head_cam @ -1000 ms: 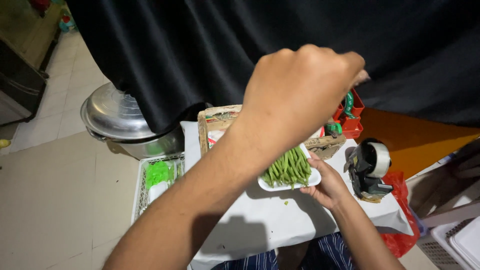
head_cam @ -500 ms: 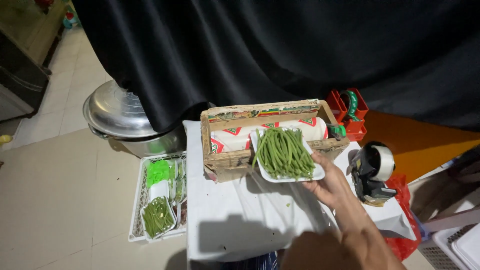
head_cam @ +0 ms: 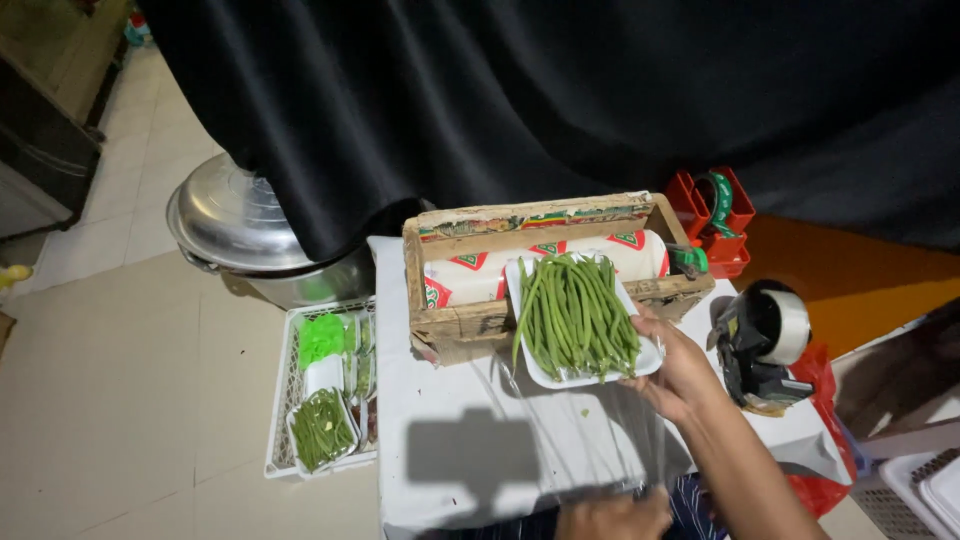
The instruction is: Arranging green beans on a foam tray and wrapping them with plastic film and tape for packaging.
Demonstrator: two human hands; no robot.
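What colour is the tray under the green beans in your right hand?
White: the tray under the green beans, held by the right hand, shows best in the head view.

Wooden box (tape dispenser beside) perhaps crowds tabletop.

The frame's bottom edge cuts off the left hand, its grip unclear

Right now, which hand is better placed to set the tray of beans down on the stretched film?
The right hand, probably: it already holds the white tray of green beans by its edge. The left hand grips the clear film at the near edge.
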